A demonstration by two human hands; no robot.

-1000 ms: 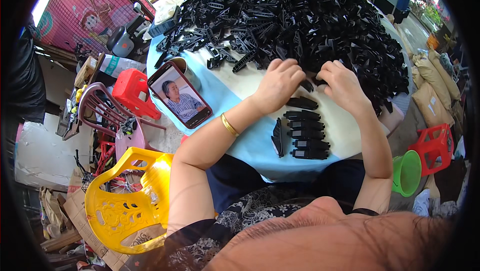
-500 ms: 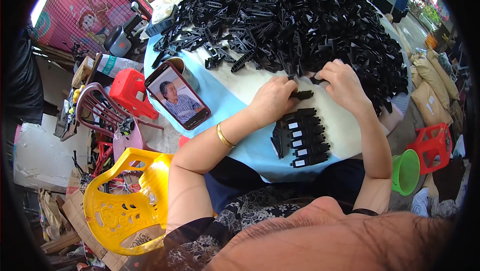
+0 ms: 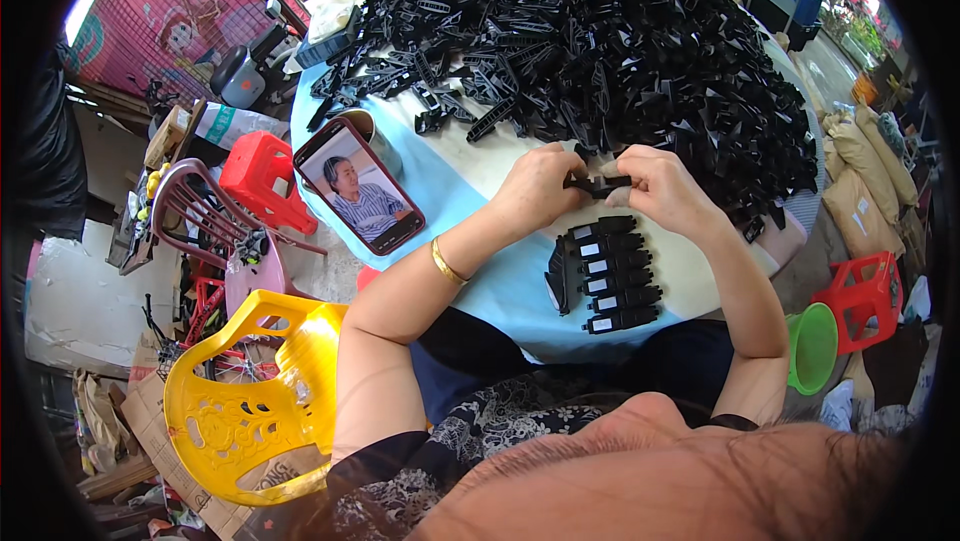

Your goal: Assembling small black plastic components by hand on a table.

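Note:
Over the near edge of a large heap of black plastic parts (image 3: pixel 590 51), my two hands meet. Pinched between them is a small dark black plastic part (image 3: pixel 598 183). My left hand (image 3: pixel 540 186) grips its left end, and my right hand (image 3: pixel 662 189) closes on its right end. Whether this is one part or two pressed together I cannot tell. Just below lies a column of several black assembled pieces (image 3: pixel 618 286), side by side, with pale labels at their left ends. One more black piece (image 3: pixel 556 278) lies crosswise to their left.
A phone (image 3: pixel 362 191) playing a video leans on a can (image 3: pixel 380 141) at the table's left. Blue and cream cloth (image 3: pixel 455 176) covers the round table. Around it stand a yellow chair (image 3: pixel 250 401), red stools (image 3: pixel 265 181), and a green bin (image 3: pixel 811 349).
My right hand has come left from the heap's edge to my left hand. Both now hold the black part between them, where before the hands were apart.

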